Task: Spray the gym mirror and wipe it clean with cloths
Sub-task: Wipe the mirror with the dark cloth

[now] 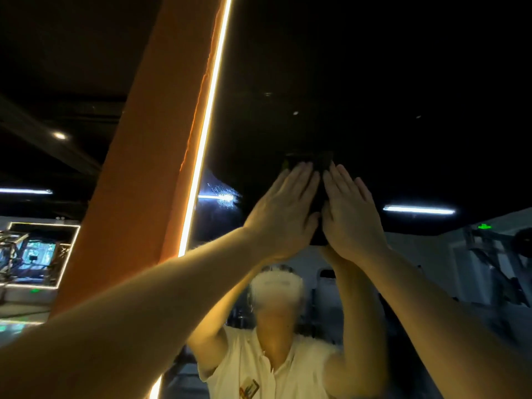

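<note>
- Overhead, the left hand (283,211) and the right hand (349,216) lie side by side against the mirror (388,82); both arms stretch up from the lower corners of the head view.
- Both hands are flat, fingers straight and close together, gripping nothing; the palms press a dark cloth (318,239) to the glass.
- The cloth shows as a dark edge above the fingertips, a narrow strip between the two hands and a corner below the wrists; its colour is hard to tell in the dim light.
- Left of the hands, a patch of fine droplets (223,194) glints on the mirror, just beside a lit strip (207,125) that runs along the mirror's edge; beyond the strip stands an orange pillar (138,182).
- Below the hands, the glass reflects the person in a white shirt (253,367), arms raised the same way; a tube light (419,210) is reflected to the right.
</note>
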Demonstrator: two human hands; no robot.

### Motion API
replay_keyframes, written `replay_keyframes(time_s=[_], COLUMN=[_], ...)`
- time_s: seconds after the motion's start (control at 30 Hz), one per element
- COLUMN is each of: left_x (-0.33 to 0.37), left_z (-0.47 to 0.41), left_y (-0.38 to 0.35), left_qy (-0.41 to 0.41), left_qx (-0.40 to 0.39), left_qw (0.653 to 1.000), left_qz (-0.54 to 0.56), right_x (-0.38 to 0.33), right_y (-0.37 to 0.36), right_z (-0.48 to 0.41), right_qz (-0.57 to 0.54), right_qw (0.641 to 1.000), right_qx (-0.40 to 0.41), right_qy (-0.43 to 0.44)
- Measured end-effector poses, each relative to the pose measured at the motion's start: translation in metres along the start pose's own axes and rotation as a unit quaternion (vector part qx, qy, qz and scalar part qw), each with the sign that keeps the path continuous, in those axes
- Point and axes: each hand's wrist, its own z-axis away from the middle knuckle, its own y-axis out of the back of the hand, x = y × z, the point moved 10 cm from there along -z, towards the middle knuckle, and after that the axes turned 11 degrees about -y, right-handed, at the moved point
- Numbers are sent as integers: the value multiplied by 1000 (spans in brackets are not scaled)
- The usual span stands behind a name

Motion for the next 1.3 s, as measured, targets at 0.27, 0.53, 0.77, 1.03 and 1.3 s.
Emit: replay_keyframes(time_s=[0.27,0.53,0.77,1.03,1.3], left_x=[2,-111,-51,106,-70], left_z=[9,80,82,-9,81], left_y=[8,27,9,-32,7], left_qy=[-65,98,143,-9,193], left_qx=[-7,31,11,-41,-67], left_qw=[998,994,990,999,979], left_qz=[-11,-42,-16,-22,-27], right_x=[34,28,38,80,65], right_y=[20,12,21,23,19], right_z=[15,24,59,78,89], right_qz=[-159,-85,-54,-252,-73], right_qw=[987,993,997,965,997], right_qx=[3,52,63,6,-5], right_qy=[23,58,7,-71,-15])
